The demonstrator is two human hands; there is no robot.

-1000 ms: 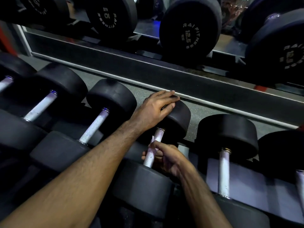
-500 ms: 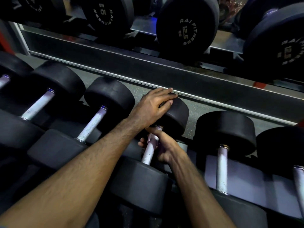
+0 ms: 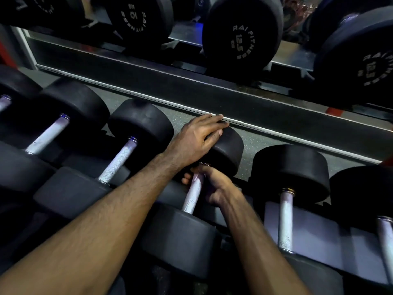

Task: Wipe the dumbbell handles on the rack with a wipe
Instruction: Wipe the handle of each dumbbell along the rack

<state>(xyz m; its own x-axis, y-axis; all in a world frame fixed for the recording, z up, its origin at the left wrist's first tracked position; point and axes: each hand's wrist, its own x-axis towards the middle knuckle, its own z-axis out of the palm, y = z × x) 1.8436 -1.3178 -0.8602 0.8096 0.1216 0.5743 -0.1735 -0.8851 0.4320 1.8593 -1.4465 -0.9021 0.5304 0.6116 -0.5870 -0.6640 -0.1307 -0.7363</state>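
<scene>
Since a second ago the right hand [image 3: 213, 189] has slid up the dumbbell handle [image 3: 192, 198], from near the lower head to just under the far head [image 3: 226, 151], while the left hand [image 3: 198, 139] has stayed flat on top of that head. The left hand's grip is released: its fingers lie straight across the rounded black rubber, their tips reaching the pale metal rail [image 3: 276, 133] behind. The right hand's grip is clenched round the top of the handle, its fingertips [image 3: 187, 179] showing on the handle's left side. A wipe may be tucked inside that grip, but nothing of it can be made out.

Going left to right, the lower rack tier [image 3: 319, 237] holds a row of dumbbells lying side by side. One at the far left is cut off by the frame edge. Next come two neighbours with bare, knurled, silvery handles [image 3: 47, 135] [image 3: 118, 161] between matt black cylindrical heads. The dumbbell being handled follows, its near head [image 3: 180, 239] partly covered by the forearms. Right of it another handle [image 3: 286, 220] stands clear, and a last one [image 3: 386, 243] is cropped and blurred at the right edge.

Along the top, the upper tier's dumbbells [image 3: 242, 33] show round black end faces with white lettering, one marked 10 and two marked 12.5, the outer ones partly out of frame.
</scene>
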